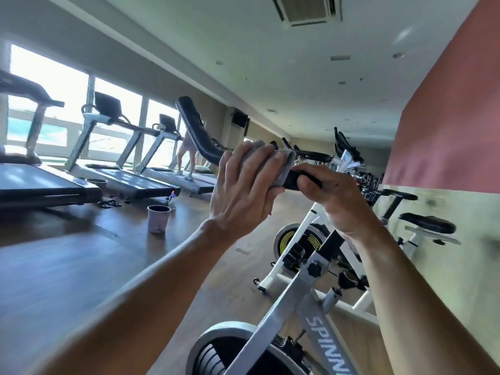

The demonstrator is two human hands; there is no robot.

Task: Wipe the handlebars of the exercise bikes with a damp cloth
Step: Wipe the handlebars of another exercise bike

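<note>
Lowest in frame stood the spin bike's grey frame. At centre, the left hand wrapped its fingers around a grey cloth on the black handlebar; the right hand gripped the bar alongside.

A single wide-angle view is taken from the person's head. It is aimed forward rather than steeply down and is rolled, so that the floor slopes and the ceiling is taken in. The left hand and right hand are seen very near, at the centre, with both forearms entering from the lower edge. The handlebar is crossed by the view at close range. The treadmills are seen farther off at the left, the row of bikes receding at the right.
</note>
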